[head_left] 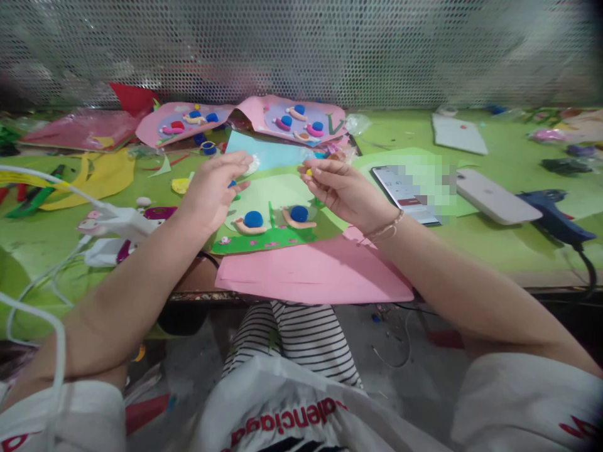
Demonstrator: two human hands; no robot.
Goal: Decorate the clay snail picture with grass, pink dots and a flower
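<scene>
My left hand (214, 188) is over the left side of a green craft sheet (282, 188), its fingers stretched and the thumb apart. A crumpled bit of clear plastic (254, 164) shows at its fingertips; I cannot tell whether they touch. Between thumb and fingers of my right hand (336, 188) is a small yellow piece (309, 172), above the sheet's right side. Two snail shapes with blue pompom shells, a left snail (253, 220) and a right snail (298, 215), lie on the sheet, above a dark green grass strip (264, 240). Another blue pompom is partly hidden behind my left hand.
Pink sheets (315, 270) lie at the front edge. Behind are pink snail panels (301, 119) against a perforated metal screen (301, 50). To the right are a lit phone (400, 191), a pale phone (497, 196) and a glue gun (558, 216); white chargers (110, 248) with cables sit left.
</scene>
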